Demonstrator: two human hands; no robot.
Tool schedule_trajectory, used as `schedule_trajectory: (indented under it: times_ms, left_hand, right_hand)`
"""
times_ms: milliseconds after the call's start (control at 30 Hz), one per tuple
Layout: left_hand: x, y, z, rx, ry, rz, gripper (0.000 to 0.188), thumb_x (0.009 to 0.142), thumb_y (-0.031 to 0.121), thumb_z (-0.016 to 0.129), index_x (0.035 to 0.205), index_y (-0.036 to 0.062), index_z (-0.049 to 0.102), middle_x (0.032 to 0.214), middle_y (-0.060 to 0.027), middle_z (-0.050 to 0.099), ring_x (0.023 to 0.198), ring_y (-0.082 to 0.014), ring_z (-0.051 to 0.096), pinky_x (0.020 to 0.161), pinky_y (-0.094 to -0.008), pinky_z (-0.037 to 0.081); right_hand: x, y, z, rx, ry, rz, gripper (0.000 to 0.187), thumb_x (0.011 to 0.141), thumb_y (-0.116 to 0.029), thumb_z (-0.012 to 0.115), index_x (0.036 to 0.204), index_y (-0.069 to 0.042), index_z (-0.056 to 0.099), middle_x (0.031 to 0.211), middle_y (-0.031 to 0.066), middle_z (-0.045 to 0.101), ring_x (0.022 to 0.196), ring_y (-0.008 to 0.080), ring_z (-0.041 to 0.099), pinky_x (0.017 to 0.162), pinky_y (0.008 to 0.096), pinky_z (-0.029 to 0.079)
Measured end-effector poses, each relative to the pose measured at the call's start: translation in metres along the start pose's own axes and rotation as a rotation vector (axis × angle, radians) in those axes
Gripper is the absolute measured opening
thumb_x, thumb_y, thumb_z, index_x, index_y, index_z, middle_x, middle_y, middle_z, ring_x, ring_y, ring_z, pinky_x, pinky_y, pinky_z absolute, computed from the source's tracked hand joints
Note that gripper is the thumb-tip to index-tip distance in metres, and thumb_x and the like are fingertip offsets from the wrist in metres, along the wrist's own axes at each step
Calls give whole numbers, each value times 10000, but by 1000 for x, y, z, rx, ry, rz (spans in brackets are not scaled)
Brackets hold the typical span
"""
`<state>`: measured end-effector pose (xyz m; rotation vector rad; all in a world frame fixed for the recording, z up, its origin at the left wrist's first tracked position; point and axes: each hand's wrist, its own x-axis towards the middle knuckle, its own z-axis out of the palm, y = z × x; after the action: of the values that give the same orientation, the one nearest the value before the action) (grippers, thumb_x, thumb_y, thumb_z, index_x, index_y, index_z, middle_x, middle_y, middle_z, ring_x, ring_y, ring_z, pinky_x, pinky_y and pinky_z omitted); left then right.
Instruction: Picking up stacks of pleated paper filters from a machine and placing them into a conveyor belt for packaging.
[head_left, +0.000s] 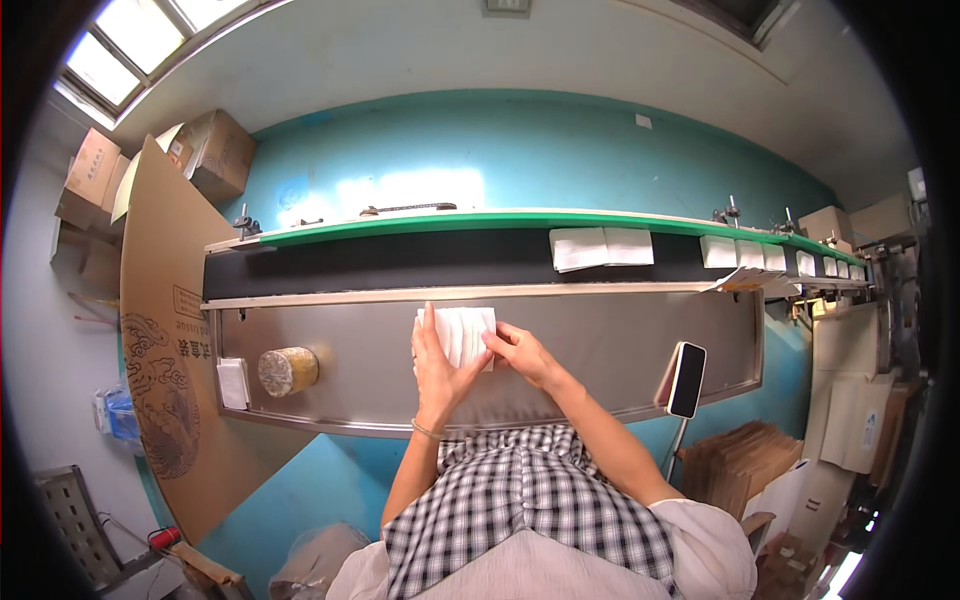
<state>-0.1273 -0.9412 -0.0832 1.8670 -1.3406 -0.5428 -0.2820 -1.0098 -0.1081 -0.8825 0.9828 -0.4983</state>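
Observation:
A small stack of folded white tissues (463, 335) stands between my hands over the metal worktop (560, 350), its layers showing as several creased ridges. My left hand (438, 368) lies along the left side of the stack, fingers stretched upward and thumb across its lower edge. On the opposite side, my right hand (530, 358) has its thumb and fingertips closed on the right edge. The underside of the stack is hidden.
Behind the worktop runs a black conveyor belt (400, 262) with a green-edged rail, carrying white tissue stacks (600, 248). At left are a round yellowish block (288, 371), another white stack (233, 384) and a large cardboard sheet (190, 300). A phone (687, 380) on a stand is at right.

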Motion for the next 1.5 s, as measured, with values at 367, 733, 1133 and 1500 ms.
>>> schedule_trajectory:
  times_ms: [367, 733, 1133, 1500]
  left_hand:
    - [0, 3, 5, -35, -20, -75, 1147, 676, 320, 888, 1551, 89, 184, 1449, -246, 383, 1325, -431, 414, 1051, -534, 395]
    - [-1, -7, 6, -363, -36, -247, 979, 782, 254, 831, 1532, 50, 235, 1378, -306, 470, 1260, -392, 529, 1034, -438, 453]
    - [-1, -9, 12, -304, -84, -177, 1015, 747, 270, 848, 1498, -20, 231, 1392, -245, 465, 1295, -392, 464, 1060, -474, 403]
    - [1, -4, 11, -311, -87, -214, 1039, 727, 297, 858, 1492, -25, 232, 1376, -268, 460, 1286, -415, 446, 1059, -493, 385]
  right_hand:
    - [21, 5, -3, -313, 94, -187, 364, 941, -350, 684, 1050, -4, 655, 818, 15, 641, 696, 89, 561, 623, 274, 491]
    - [34, -1, -56, 250, 392, -87, 283, 983, -246, 635, 1132, -8, 603, 1013, 74, 700, 843, 130, 667, 725, 263, 546]
    - [19, 21, -16, -281, 77, -80, 392, 943, -359, 677, 1079, 7, 646, 942, 62, 677, 787, 103, 605, 677, 277, 502]
    - [30, 11, -15, -293, 58, -146, 321, 926, -225, 674, 1143, 7, 630, 1015, 67, 696, 899, 123, 641, 784, 297, 529]
